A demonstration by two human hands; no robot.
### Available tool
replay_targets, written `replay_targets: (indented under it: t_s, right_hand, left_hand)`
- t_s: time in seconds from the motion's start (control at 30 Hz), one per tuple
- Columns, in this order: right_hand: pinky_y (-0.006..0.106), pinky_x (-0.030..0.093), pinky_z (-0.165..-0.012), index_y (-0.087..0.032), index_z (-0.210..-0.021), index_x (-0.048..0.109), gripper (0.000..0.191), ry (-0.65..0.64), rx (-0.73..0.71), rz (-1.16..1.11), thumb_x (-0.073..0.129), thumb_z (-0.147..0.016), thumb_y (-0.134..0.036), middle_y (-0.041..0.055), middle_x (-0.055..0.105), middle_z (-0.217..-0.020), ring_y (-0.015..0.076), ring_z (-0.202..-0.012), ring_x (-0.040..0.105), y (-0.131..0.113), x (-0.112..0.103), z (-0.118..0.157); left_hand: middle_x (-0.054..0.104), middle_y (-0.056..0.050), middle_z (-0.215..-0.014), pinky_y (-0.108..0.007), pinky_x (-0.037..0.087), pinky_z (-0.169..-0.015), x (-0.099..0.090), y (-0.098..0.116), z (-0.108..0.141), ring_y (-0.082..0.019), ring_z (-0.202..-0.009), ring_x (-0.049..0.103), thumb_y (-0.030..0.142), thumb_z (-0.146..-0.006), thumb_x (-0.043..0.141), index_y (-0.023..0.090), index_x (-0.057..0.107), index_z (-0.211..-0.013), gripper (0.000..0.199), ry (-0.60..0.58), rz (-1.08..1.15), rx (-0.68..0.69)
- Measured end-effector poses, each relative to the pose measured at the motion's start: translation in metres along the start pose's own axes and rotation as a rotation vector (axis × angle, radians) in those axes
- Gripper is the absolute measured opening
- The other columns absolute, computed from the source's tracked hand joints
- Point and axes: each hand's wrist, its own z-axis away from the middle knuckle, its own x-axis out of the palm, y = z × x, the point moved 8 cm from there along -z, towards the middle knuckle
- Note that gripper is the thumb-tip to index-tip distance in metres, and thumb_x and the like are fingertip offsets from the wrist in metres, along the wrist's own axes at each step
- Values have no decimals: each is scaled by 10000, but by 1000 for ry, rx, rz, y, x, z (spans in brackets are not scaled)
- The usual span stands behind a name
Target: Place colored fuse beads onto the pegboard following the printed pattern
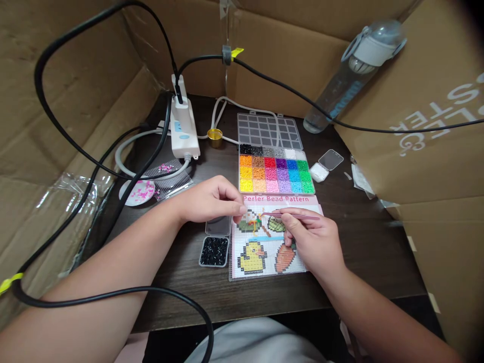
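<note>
Pink tweezers (302,217) are held in my right hand (312,237), their tips pointing left over the upper part of the bead pattern sheet (236,262). My left hand (217,201) is over the sheet's upper left, thumb and fingertips pressed together near the tweezer tips; what they pinch is too small to make out. Small orange and green pieces (257,222) show just below the tips. A yellow duck (252,258) and an orange carrot (284,258) lie in the lower half of the sheet. Behind it stands the open bead box (277,172) with many colours.
A small case of black beads (214,252) lies left of the sheet, a case of white beads (319,172) at right. Further back are a power strip (184,131), a gold cup (215,137) and a bottle (351,75). A black cable (113,297) crosses above my left forearm.
</note>
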Motion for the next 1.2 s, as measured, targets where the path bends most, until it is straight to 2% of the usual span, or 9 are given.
replay_targets:
  t_s: [0.1, 0.33, 0.43, 0.6, 0.7, 0.8, 0.93, 1.07, 1.2]
  right_hand:
    - [209, 467, -405, -169, -842, 790, 179, 7, 7, -4, 760, -786, -336, -2, 659, -517, 86, -387, 523, 0, -1, 0]
    - [246, 451, -401, -199, -840, 772, 163, -13, -17, -135, 761, -809, -359, 63, 778, -826, 84, -415, 528, 8, -4, 0]
    - [268, 449, -409, -206, -867, 762, 151, -15, -49, -245, 767, -806, -344, 66, 775, -857, 95, -436, 527, 6, -9, -3]
    - [261, 434, -418, -216, -853, 759, 113, 38, -164, -372, 784, -790, -306, 33, 718, -709, 94, -457, 493, -34, -33, -19]
    - [251, 412, -413, -228, -815, 748, 113, 75, -280, -359, 790, -775, -325, 42, 744, -776, 79, -453, 452, -67, -52, -38]
    - [249, 394, -424, -220, -792, 725, 144, 136, -368, -308, 760, -799, -359, 62, 755, -837, 78, -469, 441, -83, -67, -59]
    - [247, 368, -423, -218, -810, 709, 225, 210, -324, -270, 716, -808, -443, 68, 749, -923, 73, -478, 417, -69, -76, -79]
    - [240, 319, -419, -201, -776, 709, 227, 138, -188, -323, 754, -757, -422, 70, 753, -900, 63, -476, 381, -45, -71, -84]
    - [248, 285, -412, -214, -754, 696, 221, 86, -130, -323, 760, -749, -425, 39, 732, -823, 64, -460, 364, -37, -65, -83]
  left_hand:
    - [706, -64, -665, -274, 489, -670, 0, 0, 0, -150, -655, 620, 268, -835, 653, 121, 735, -664, 239, 2, 1, 0]
    - [701, -61, -647, -273, 491, -666, 0, 1, 0, -148, -645, 614, 271, -836, 654, 129, 735, -655, 244, 0, 9, 12]
    - [703, -61, -647, -271, 492, -659, 0, 3, 1, -147, -638, 614, 275, -841, 651, 130, 733, -657, 249, -7, 4, 18]
    - [700, -62, -657, -279, 500, -686, -1, 4, 1, -151, -656, 619, 294, -858, 632, 128, 724, -658, 275, -11, -23, 23]
    - [697, -60, -660, -273, 495, -678, -1, 4, 1, -149, -659, 613, 300, -863, 627, 132, 719, -658, 280, -12, -25, 22]
    - [684, -51, -654, -271, 489, -669, -2, 3, 1, -144, -653, 600, 294, -872, 614, 137, 713, -656, 285, -15, -31, 8]
    - [671, -43, -659, -275, 494, -680, -2, 4, 2, -145, -661, 598, 285, -883, 604, 145, 704, -651, 289, -23, -29, 10]
    - [666, -38, -662, -274, 498, -688, -3, 4, 0, -142, -654, 592, 272, -897, 600, 151, 699, -657, 286, -43, -39, 23]
    - [675, -35, -669, -269, 509, -700, -3, 4, -1, -142, -657, 589, 278, -900, 600, 158, 702, -661, 286, -45, -40, 25]
